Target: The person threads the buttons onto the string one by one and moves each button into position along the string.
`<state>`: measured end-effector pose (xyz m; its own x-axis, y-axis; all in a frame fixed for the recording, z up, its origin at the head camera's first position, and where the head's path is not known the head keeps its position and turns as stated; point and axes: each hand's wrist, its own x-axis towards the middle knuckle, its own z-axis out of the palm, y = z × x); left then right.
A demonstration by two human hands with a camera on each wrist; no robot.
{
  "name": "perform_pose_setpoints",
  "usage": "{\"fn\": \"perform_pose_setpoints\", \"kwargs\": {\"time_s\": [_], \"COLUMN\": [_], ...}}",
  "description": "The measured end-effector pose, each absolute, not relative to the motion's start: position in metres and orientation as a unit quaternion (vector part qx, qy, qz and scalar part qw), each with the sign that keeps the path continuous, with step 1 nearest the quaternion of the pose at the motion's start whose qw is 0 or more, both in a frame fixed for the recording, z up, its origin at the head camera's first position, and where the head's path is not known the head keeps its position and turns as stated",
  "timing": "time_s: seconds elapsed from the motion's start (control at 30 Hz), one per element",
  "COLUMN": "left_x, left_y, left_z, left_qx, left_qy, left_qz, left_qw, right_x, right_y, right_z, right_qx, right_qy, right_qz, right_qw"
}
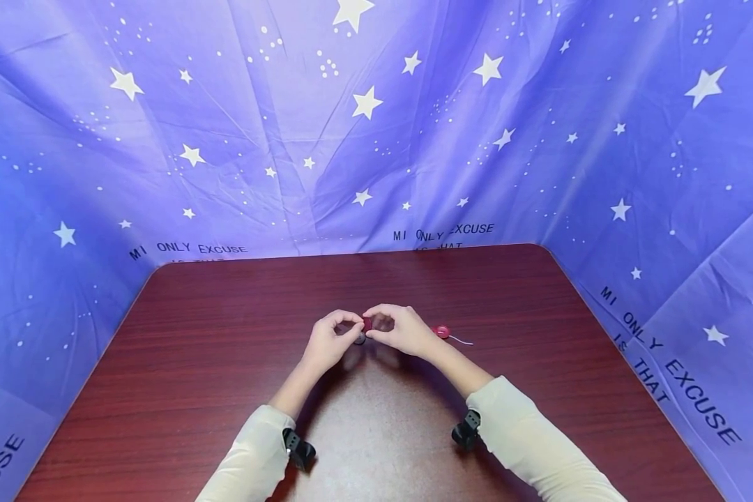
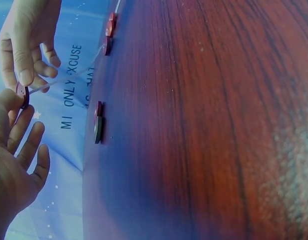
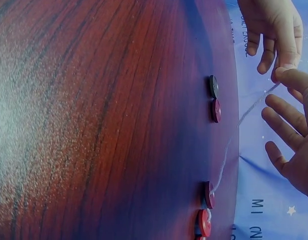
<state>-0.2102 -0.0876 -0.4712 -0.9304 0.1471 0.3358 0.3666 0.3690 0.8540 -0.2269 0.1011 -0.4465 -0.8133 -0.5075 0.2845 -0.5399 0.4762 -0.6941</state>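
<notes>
Both hands meet in mid-air above the table. My left hand [image 1: 330,343] pinches a dark red button [image 2: 22,95] between thumb and forefinger. From the other side, my right hand [image 1: 408,331] pinches the same button between thumb and finger. A pale string [image 3: 253,106] runs from the held button down to a row of red buttons [image 3: 205,223] lying on the table on the right. Below the hands, a black button [image 3: 213,86] and a dark red one [image 3: 216,111] lie side by side on the tabletop. In the right wrist view fingers hide the held button.
The dark red wood-grain table [image 1: 226,314] has rounded far corners. A blue-purple cloth [image 1: 257,139] with white stars and printed words hangs behind it and along both sides. A small black camera sits on each wrist. The string's loose end [image 1: 461,341] lies right of the red buttons.
</notes>
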Motion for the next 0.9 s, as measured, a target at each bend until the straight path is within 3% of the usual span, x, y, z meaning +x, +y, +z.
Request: {"fn": "perform_pose_setpoints", "kwargs": {"time_s": [0.3, 0.9], "left_x": [-0.21, -0.21], "left_y": [-0.089, -0.092], "left_z": [-0.473, -0.471], "left_qx": [-0.155, -0.152], "left_qy": [-0.818, -0.823], "left_qz": [-0.548, -0.535], "left_qw": [0.087, 0.115], "right_x": [-0.227, -0.228], "right_y": [0.105, 0.119], "right_z": [-0.445, -0.448], "right_qx": [0.307, 0.288], "right_qy": [-0.87, -0.88], "right_qz": [0.386, 0.378], "right_qw": [0.024, -0.001]}}
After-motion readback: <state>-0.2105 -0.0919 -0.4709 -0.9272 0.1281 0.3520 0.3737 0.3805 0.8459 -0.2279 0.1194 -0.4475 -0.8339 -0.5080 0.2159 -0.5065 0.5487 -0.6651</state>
